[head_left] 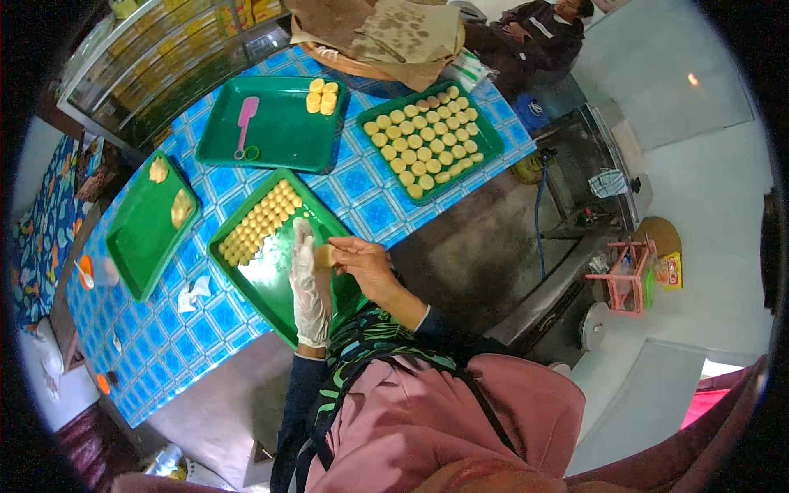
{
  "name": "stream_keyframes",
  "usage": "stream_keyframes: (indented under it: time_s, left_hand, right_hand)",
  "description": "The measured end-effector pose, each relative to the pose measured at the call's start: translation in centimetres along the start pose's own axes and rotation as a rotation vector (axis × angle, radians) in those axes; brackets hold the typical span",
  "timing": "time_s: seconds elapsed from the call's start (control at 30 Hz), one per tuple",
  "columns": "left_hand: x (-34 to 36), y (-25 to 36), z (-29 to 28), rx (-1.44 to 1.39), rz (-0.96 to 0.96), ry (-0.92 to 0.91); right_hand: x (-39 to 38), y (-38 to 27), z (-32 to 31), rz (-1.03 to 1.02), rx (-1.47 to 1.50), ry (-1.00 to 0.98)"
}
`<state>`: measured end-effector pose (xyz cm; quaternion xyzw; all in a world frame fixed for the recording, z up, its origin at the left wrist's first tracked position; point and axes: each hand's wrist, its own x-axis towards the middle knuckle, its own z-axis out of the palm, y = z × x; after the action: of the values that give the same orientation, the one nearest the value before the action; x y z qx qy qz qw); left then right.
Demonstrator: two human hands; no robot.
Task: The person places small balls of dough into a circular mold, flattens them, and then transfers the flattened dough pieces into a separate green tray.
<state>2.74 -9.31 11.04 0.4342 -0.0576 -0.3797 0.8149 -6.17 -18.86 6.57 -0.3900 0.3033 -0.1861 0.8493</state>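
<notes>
Holding the gloved left hand (305, 279) out straight over the green dough-ball tray (279, 289), open and close by the bare right hand (367, 264). Pinching a pale, flattish dough piece (325, 256) with curled right fingers, right there above that tray! Up against the gloved palm, by the look of it; cannot tell how firmly.

Beneath, toward the tray's far left side: packed rows of dough balls (263, 222). Beyond the tray, to its right: plenty of flat dough rounds (423, 140).

Now for the awkward views: losing the tray's near right corner behind hands and clothing, and unable to pick out the right thumb clearly. Far beyond the tray, to the right, cropped at the lens edge: a seated person (534, 41).

Lettering, then: bold on a yellow packet (672, 270) well right of the tray; too blurred on yellow packs (164, 62) beyond it, to the left.
</notes>
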Motion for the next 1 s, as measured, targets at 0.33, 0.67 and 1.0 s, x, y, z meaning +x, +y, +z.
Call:
stream_keyframes:
  time_s: [0.33,0.67,1.0]
  left_hand:
    - [2.5,0.5,2.2,-0.158,0.049,0.143]
    - [4.0,-1.2,4.8,-0.200,0.063,0.252]
    - [3.2,-1.4,5.6,-0.413,0.189,0.448]
  right_hand:
    - [3.8,-11.9,-13.8,-0.114,0.108,0.315]
    - [14.3,-23.8,-35.3,-0.426,-0.842,0.738]
    - [19.5,-20.9,-39.4,-0.451,-1.676,0.598]
